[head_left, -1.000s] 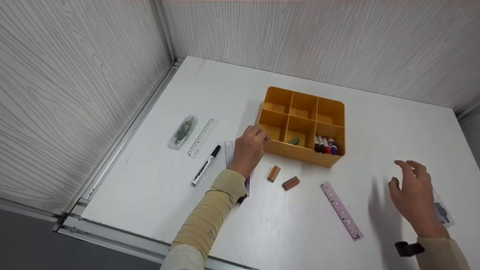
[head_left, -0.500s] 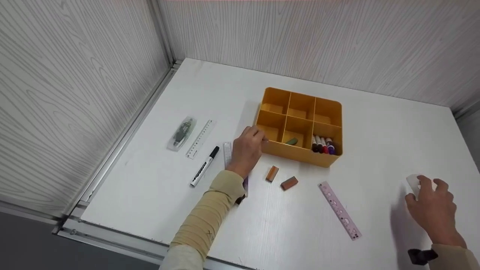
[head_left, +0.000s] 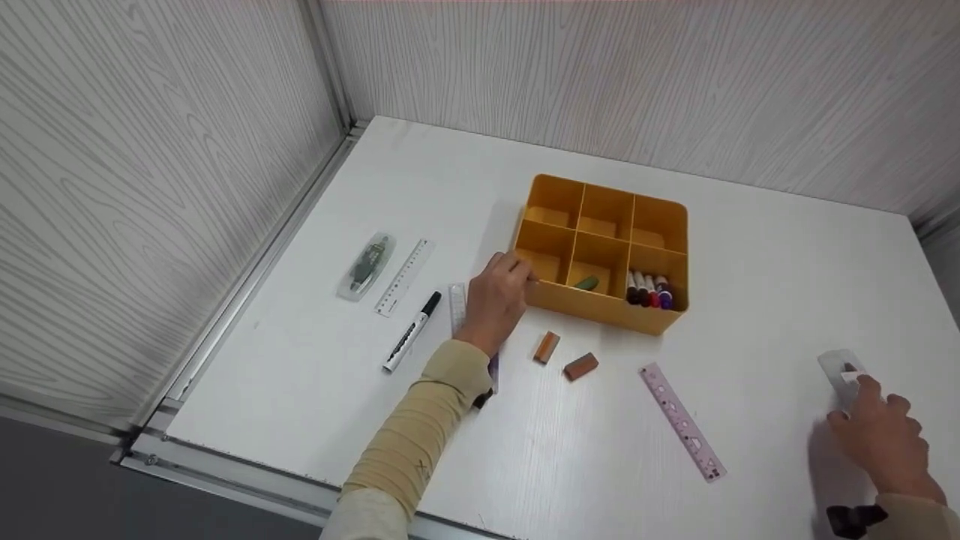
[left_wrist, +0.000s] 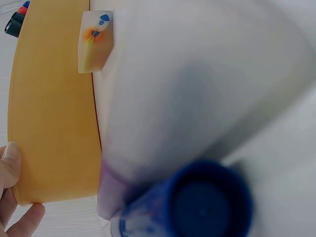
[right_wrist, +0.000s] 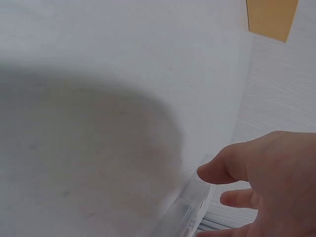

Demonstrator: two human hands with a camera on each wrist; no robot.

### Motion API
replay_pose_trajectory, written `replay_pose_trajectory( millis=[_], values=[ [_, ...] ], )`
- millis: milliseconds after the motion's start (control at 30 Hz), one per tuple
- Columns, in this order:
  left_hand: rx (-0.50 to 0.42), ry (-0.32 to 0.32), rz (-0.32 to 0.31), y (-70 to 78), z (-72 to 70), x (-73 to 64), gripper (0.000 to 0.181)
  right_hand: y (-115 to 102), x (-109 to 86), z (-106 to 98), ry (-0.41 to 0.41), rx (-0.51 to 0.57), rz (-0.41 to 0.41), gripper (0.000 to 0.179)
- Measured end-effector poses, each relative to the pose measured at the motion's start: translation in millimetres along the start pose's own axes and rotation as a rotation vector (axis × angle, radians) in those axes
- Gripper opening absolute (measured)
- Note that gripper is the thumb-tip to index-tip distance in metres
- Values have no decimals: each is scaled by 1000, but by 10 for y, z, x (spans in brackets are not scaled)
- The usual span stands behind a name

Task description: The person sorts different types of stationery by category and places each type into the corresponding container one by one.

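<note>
In the head view my left hand (head_left: 497, 300) grips the front-left rim of a yellow six-compartment box (head_left: 585, 304). The left wrist view shows the thumb (left_wrist: 12, 152) on the box's edge and fingers curled past it. Several capped markers (head_left: 649, 290) stand in the box's front-right compartment; a green piece (head_left: 588, 283) lies in the front-middle one. At the far right my right hand (head_left: 889, 435) holds a clear plastic case (head_left: 834, 366) by its sides, covering much of it. In the right wrist view its thumb meets the case's edge, with the fingers curled along the other side.
Two small orange-brown eraser-like blocks (head_left: 580, 366) lie before the box, a pink ruler (head_left: 682, 422) right of them. To the left are a black-capped marker (head_left: 412, 332), a clear ruler (head_left: 404, 277) and a cased green correction tape (head_left: 367, 266). A blue-ended cylinder (left_wrist: 202, 207) lies under the left wrist.
My right hand has moved right and down from above the table onto the clear case, its fingers closing in on it. The left hand stays on the box rim, and the box keeps its place.
</note>
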State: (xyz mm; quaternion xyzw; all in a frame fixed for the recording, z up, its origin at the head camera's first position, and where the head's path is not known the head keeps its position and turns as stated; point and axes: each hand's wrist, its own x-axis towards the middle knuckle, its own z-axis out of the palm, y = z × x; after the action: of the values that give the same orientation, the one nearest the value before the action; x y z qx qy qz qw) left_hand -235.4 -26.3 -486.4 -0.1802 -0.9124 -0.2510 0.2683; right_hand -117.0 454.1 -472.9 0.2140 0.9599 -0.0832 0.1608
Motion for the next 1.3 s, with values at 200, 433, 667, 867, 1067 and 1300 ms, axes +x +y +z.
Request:
replay_pose_trajectory(
  millis=[200, 433, 667, 867, 1067, 1300],
  values=[
    [11, 18, 1, -5, 9, 6, 7, 32, -61, 16, 24, -23, -64, 70],
    [13, -18, -7, 7, 5, 12, 7, 58, -84, 16, -61, -6, -28, 79],
    [29, 1, -1, -2, 12, -7, 5, 69, -47, 36, -89, 5, -27, 80],
    [23, -8, -7, 1, 11, -2, 5, 81, -41, 39, -21, 25, -86, 67],
    [12, 0, -4, 9, -2, -1, 7, 38, -40, 29, 48, 55, -91, 67],
    [8, -11, -6, 6, 7, 2, 7, -67, -90, -11, 189, 101, -181, 64]
  ],
)
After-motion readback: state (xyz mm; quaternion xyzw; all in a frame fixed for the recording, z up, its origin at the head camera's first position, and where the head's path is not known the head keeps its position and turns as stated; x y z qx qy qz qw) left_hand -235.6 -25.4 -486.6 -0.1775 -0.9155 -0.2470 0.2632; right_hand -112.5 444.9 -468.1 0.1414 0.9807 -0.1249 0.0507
